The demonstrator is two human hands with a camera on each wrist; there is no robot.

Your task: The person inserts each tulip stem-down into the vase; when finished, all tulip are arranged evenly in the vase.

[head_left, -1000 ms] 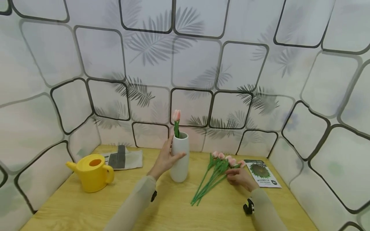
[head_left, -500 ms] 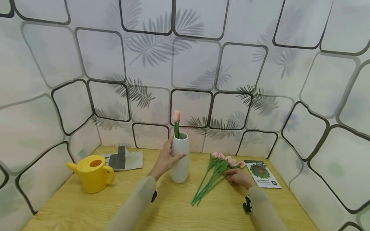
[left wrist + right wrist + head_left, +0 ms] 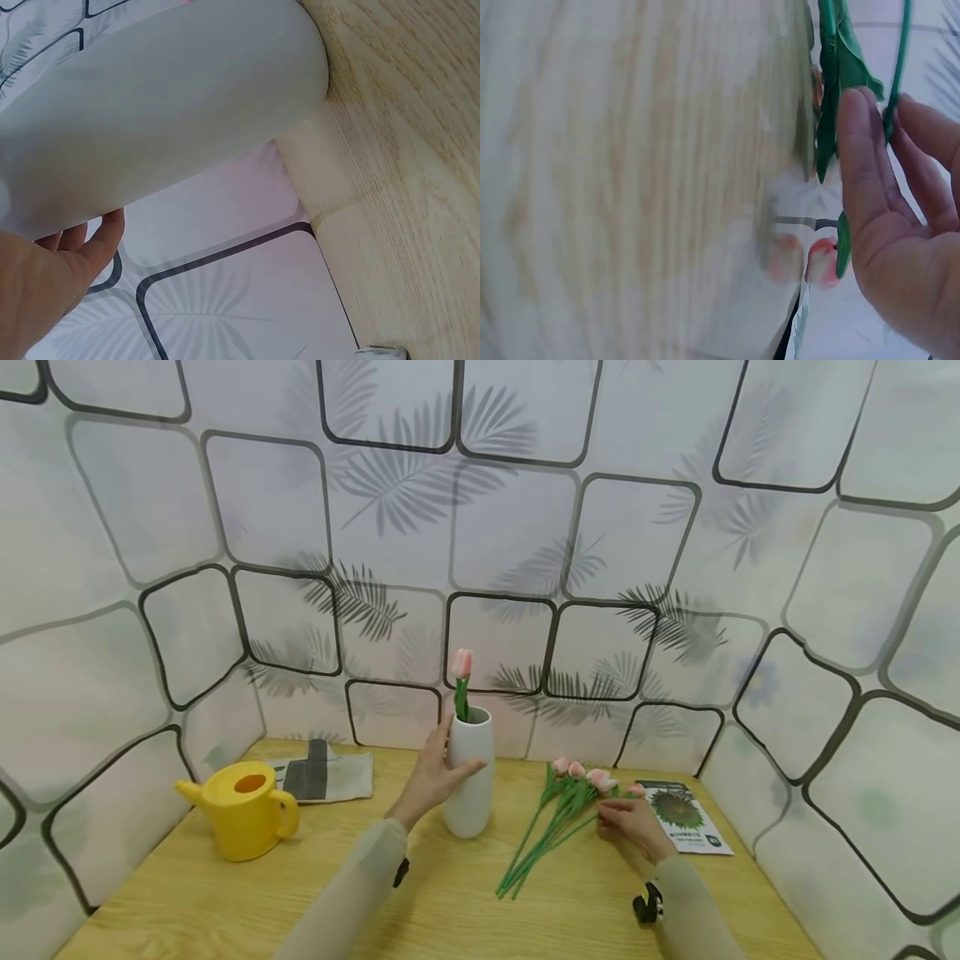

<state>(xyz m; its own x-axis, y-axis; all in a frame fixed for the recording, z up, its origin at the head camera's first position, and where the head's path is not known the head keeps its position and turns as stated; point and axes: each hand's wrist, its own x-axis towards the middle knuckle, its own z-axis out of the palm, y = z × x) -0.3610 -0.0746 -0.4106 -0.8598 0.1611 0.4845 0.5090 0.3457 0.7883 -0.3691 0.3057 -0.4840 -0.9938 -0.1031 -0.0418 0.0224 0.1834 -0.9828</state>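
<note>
My left hand [image 3: 435,781] holds the tall white vase [image 3: 471,814] by its side, fingers behind it and thumb across the front. Fingertips of that hand [image 3: 64,274] also show against the vase wall [image 3: 187,112] in the left wrist view. One pink tulip [image 3: 462,665] stands in the vase, leaning slightly left. On the table to the right lies a bunch of pink tulips [image 3: 576,769] with green stems. My right hand [image 3: 634,823] pinches one tulip's stem [image 3: 905,45] between thumb and fingers at the bunch's right side; its blossom [image 3: 636,790] shows beyond the hand.
A yellow watering can [image 3: 247,818] stands at the left of the wooden table [image 3: 420,918]. Behind it lies a folded grey and white cloth [image 3: 348,777]. A seed packet with a flower picture [image 3: 682,814] lies at the right. Patterned walls enclose the table's back and sides.
My right hand has shifted a little to the right with the pinched tulip, whose stem now lies more apart from the bunch. The left hand stays on the vase.
</note>
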